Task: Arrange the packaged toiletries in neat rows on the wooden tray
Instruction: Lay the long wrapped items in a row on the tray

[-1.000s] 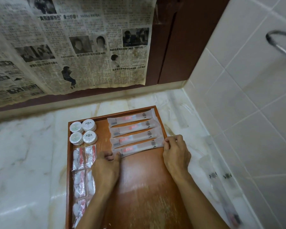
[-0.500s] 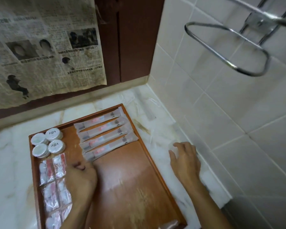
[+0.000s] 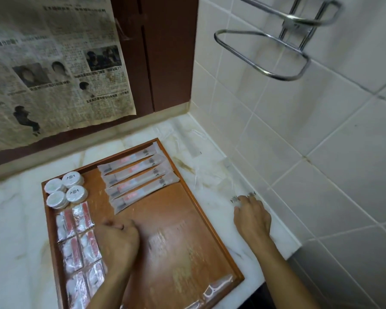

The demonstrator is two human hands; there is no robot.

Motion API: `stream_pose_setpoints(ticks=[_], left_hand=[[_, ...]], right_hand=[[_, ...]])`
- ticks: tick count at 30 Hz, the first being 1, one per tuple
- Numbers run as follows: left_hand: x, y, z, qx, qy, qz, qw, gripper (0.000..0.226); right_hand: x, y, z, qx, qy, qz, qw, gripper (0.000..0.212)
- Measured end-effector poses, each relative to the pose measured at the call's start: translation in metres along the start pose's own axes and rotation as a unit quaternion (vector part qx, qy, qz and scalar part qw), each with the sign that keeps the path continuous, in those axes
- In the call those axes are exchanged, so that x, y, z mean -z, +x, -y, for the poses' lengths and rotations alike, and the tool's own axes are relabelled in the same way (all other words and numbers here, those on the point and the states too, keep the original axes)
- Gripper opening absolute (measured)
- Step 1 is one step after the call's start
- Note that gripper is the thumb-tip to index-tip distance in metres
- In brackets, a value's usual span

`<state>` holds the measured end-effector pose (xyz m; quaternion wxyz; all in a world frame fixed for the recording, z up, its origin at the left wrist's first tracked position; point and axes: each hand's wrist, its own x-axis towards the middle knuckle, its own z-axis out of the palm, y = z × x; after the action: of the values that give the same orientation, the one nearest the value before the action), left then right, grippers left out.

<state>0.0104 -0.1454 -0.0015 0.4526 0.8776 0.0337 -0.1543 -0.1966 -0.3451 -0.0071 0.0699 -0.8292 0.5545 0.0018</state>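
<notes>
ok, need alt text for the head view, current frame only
A person's right hand reaches onto clear packets on the white marble counter beside a brown wooden tray, while the left hand rests curled on the tray. The tray holds four long toothbrush sachets, four round white containers and rows of small red-and-white packets.

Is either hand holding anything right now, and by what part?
Left hand: curled, nothing visibly held. Right hand: fingers rest on a clear packet on the counter; a real grip cannot be told.
</notes>
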Motion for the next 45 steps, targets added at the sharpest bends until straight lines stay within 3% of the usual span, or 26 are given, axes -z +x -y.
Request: stream_pose_setpoints(ticks=[4,7,10,13,16,20,27,31,35,38,41,45], left_hand=[[0.003,-0.003,0.001,-0.034,0.066,0.008,0.997,0.06],[0.005,-0.023,-0.011,-0.153,0.132,0.005,0.979,0.046],[0.004,-0.049,-0.03,-0.244,0.116,0.13,0.954,0.019],[0.003,-0.062,-0.05,-0.262,0.077,0.275,0.922,0.029],[0.005,-0.055,-0.058,-0.233,0.045,0.334,0.912,0.042],[0.014,-0.036,-0.048,-0.214,0.03,0.298,0.93,0.037],[0.037,-0.016,-0.03,-0.194,-0.004,0.272,0.942,0.022],[0.045,-0.011,-0.029,-0.123,-0.071,0.309,0.94,0.011],[0.053,-0.006,-0.027,-0.037,-0.166,0.364,0.916,0.015],[0.059,-0.001,-0.025,0.02,-0.233,0.392,0.89,0.019],[0.062,0.002,-0.024,0.058,-0.285,0.41,0.864,0.027],[0.064,0.007,-0.021,0.104,-0.331,0.38,0.857,0.043]], right_hand=[[0.009,-0.001,-0.002,0.002,0.063,-0.02,0.998,0.03],[0.032,-0.003,0.006,0.017,0.143,-0.072,0.987,0.026],[0.062,-0.002,0.029,0.044,0.269,-0.083,0.959,0.021],[0.084,-0.001,0.066,0.051,0.411,-0.034,0.909,0.002],[0.087,0.003,0.104,0.023,0.5,0.044,0.865,0.01],[0.078,0.003,0.143,-0.051,0.572,0.101,0.812,0.016],[0.06,-0.003,0.177,-0.135,0.605,0.159,0.768,0.012],[0.059,-0.004,0.18,-0.156,0.669,0.251,0.682,0.019],[0.058,-0.008,0.169,-0.124,0.707,0.324,0.617,0.028],[0.056,-0.011,0.163,-0.092,0.718,0.346,0.596,0.028],[0.054,-0.014,0.163,-0.087,0.716,0.334,0.607,0.027],[0.05,-0.016,0.165,-0.098,0.73,0.302,0.605,0.025]])
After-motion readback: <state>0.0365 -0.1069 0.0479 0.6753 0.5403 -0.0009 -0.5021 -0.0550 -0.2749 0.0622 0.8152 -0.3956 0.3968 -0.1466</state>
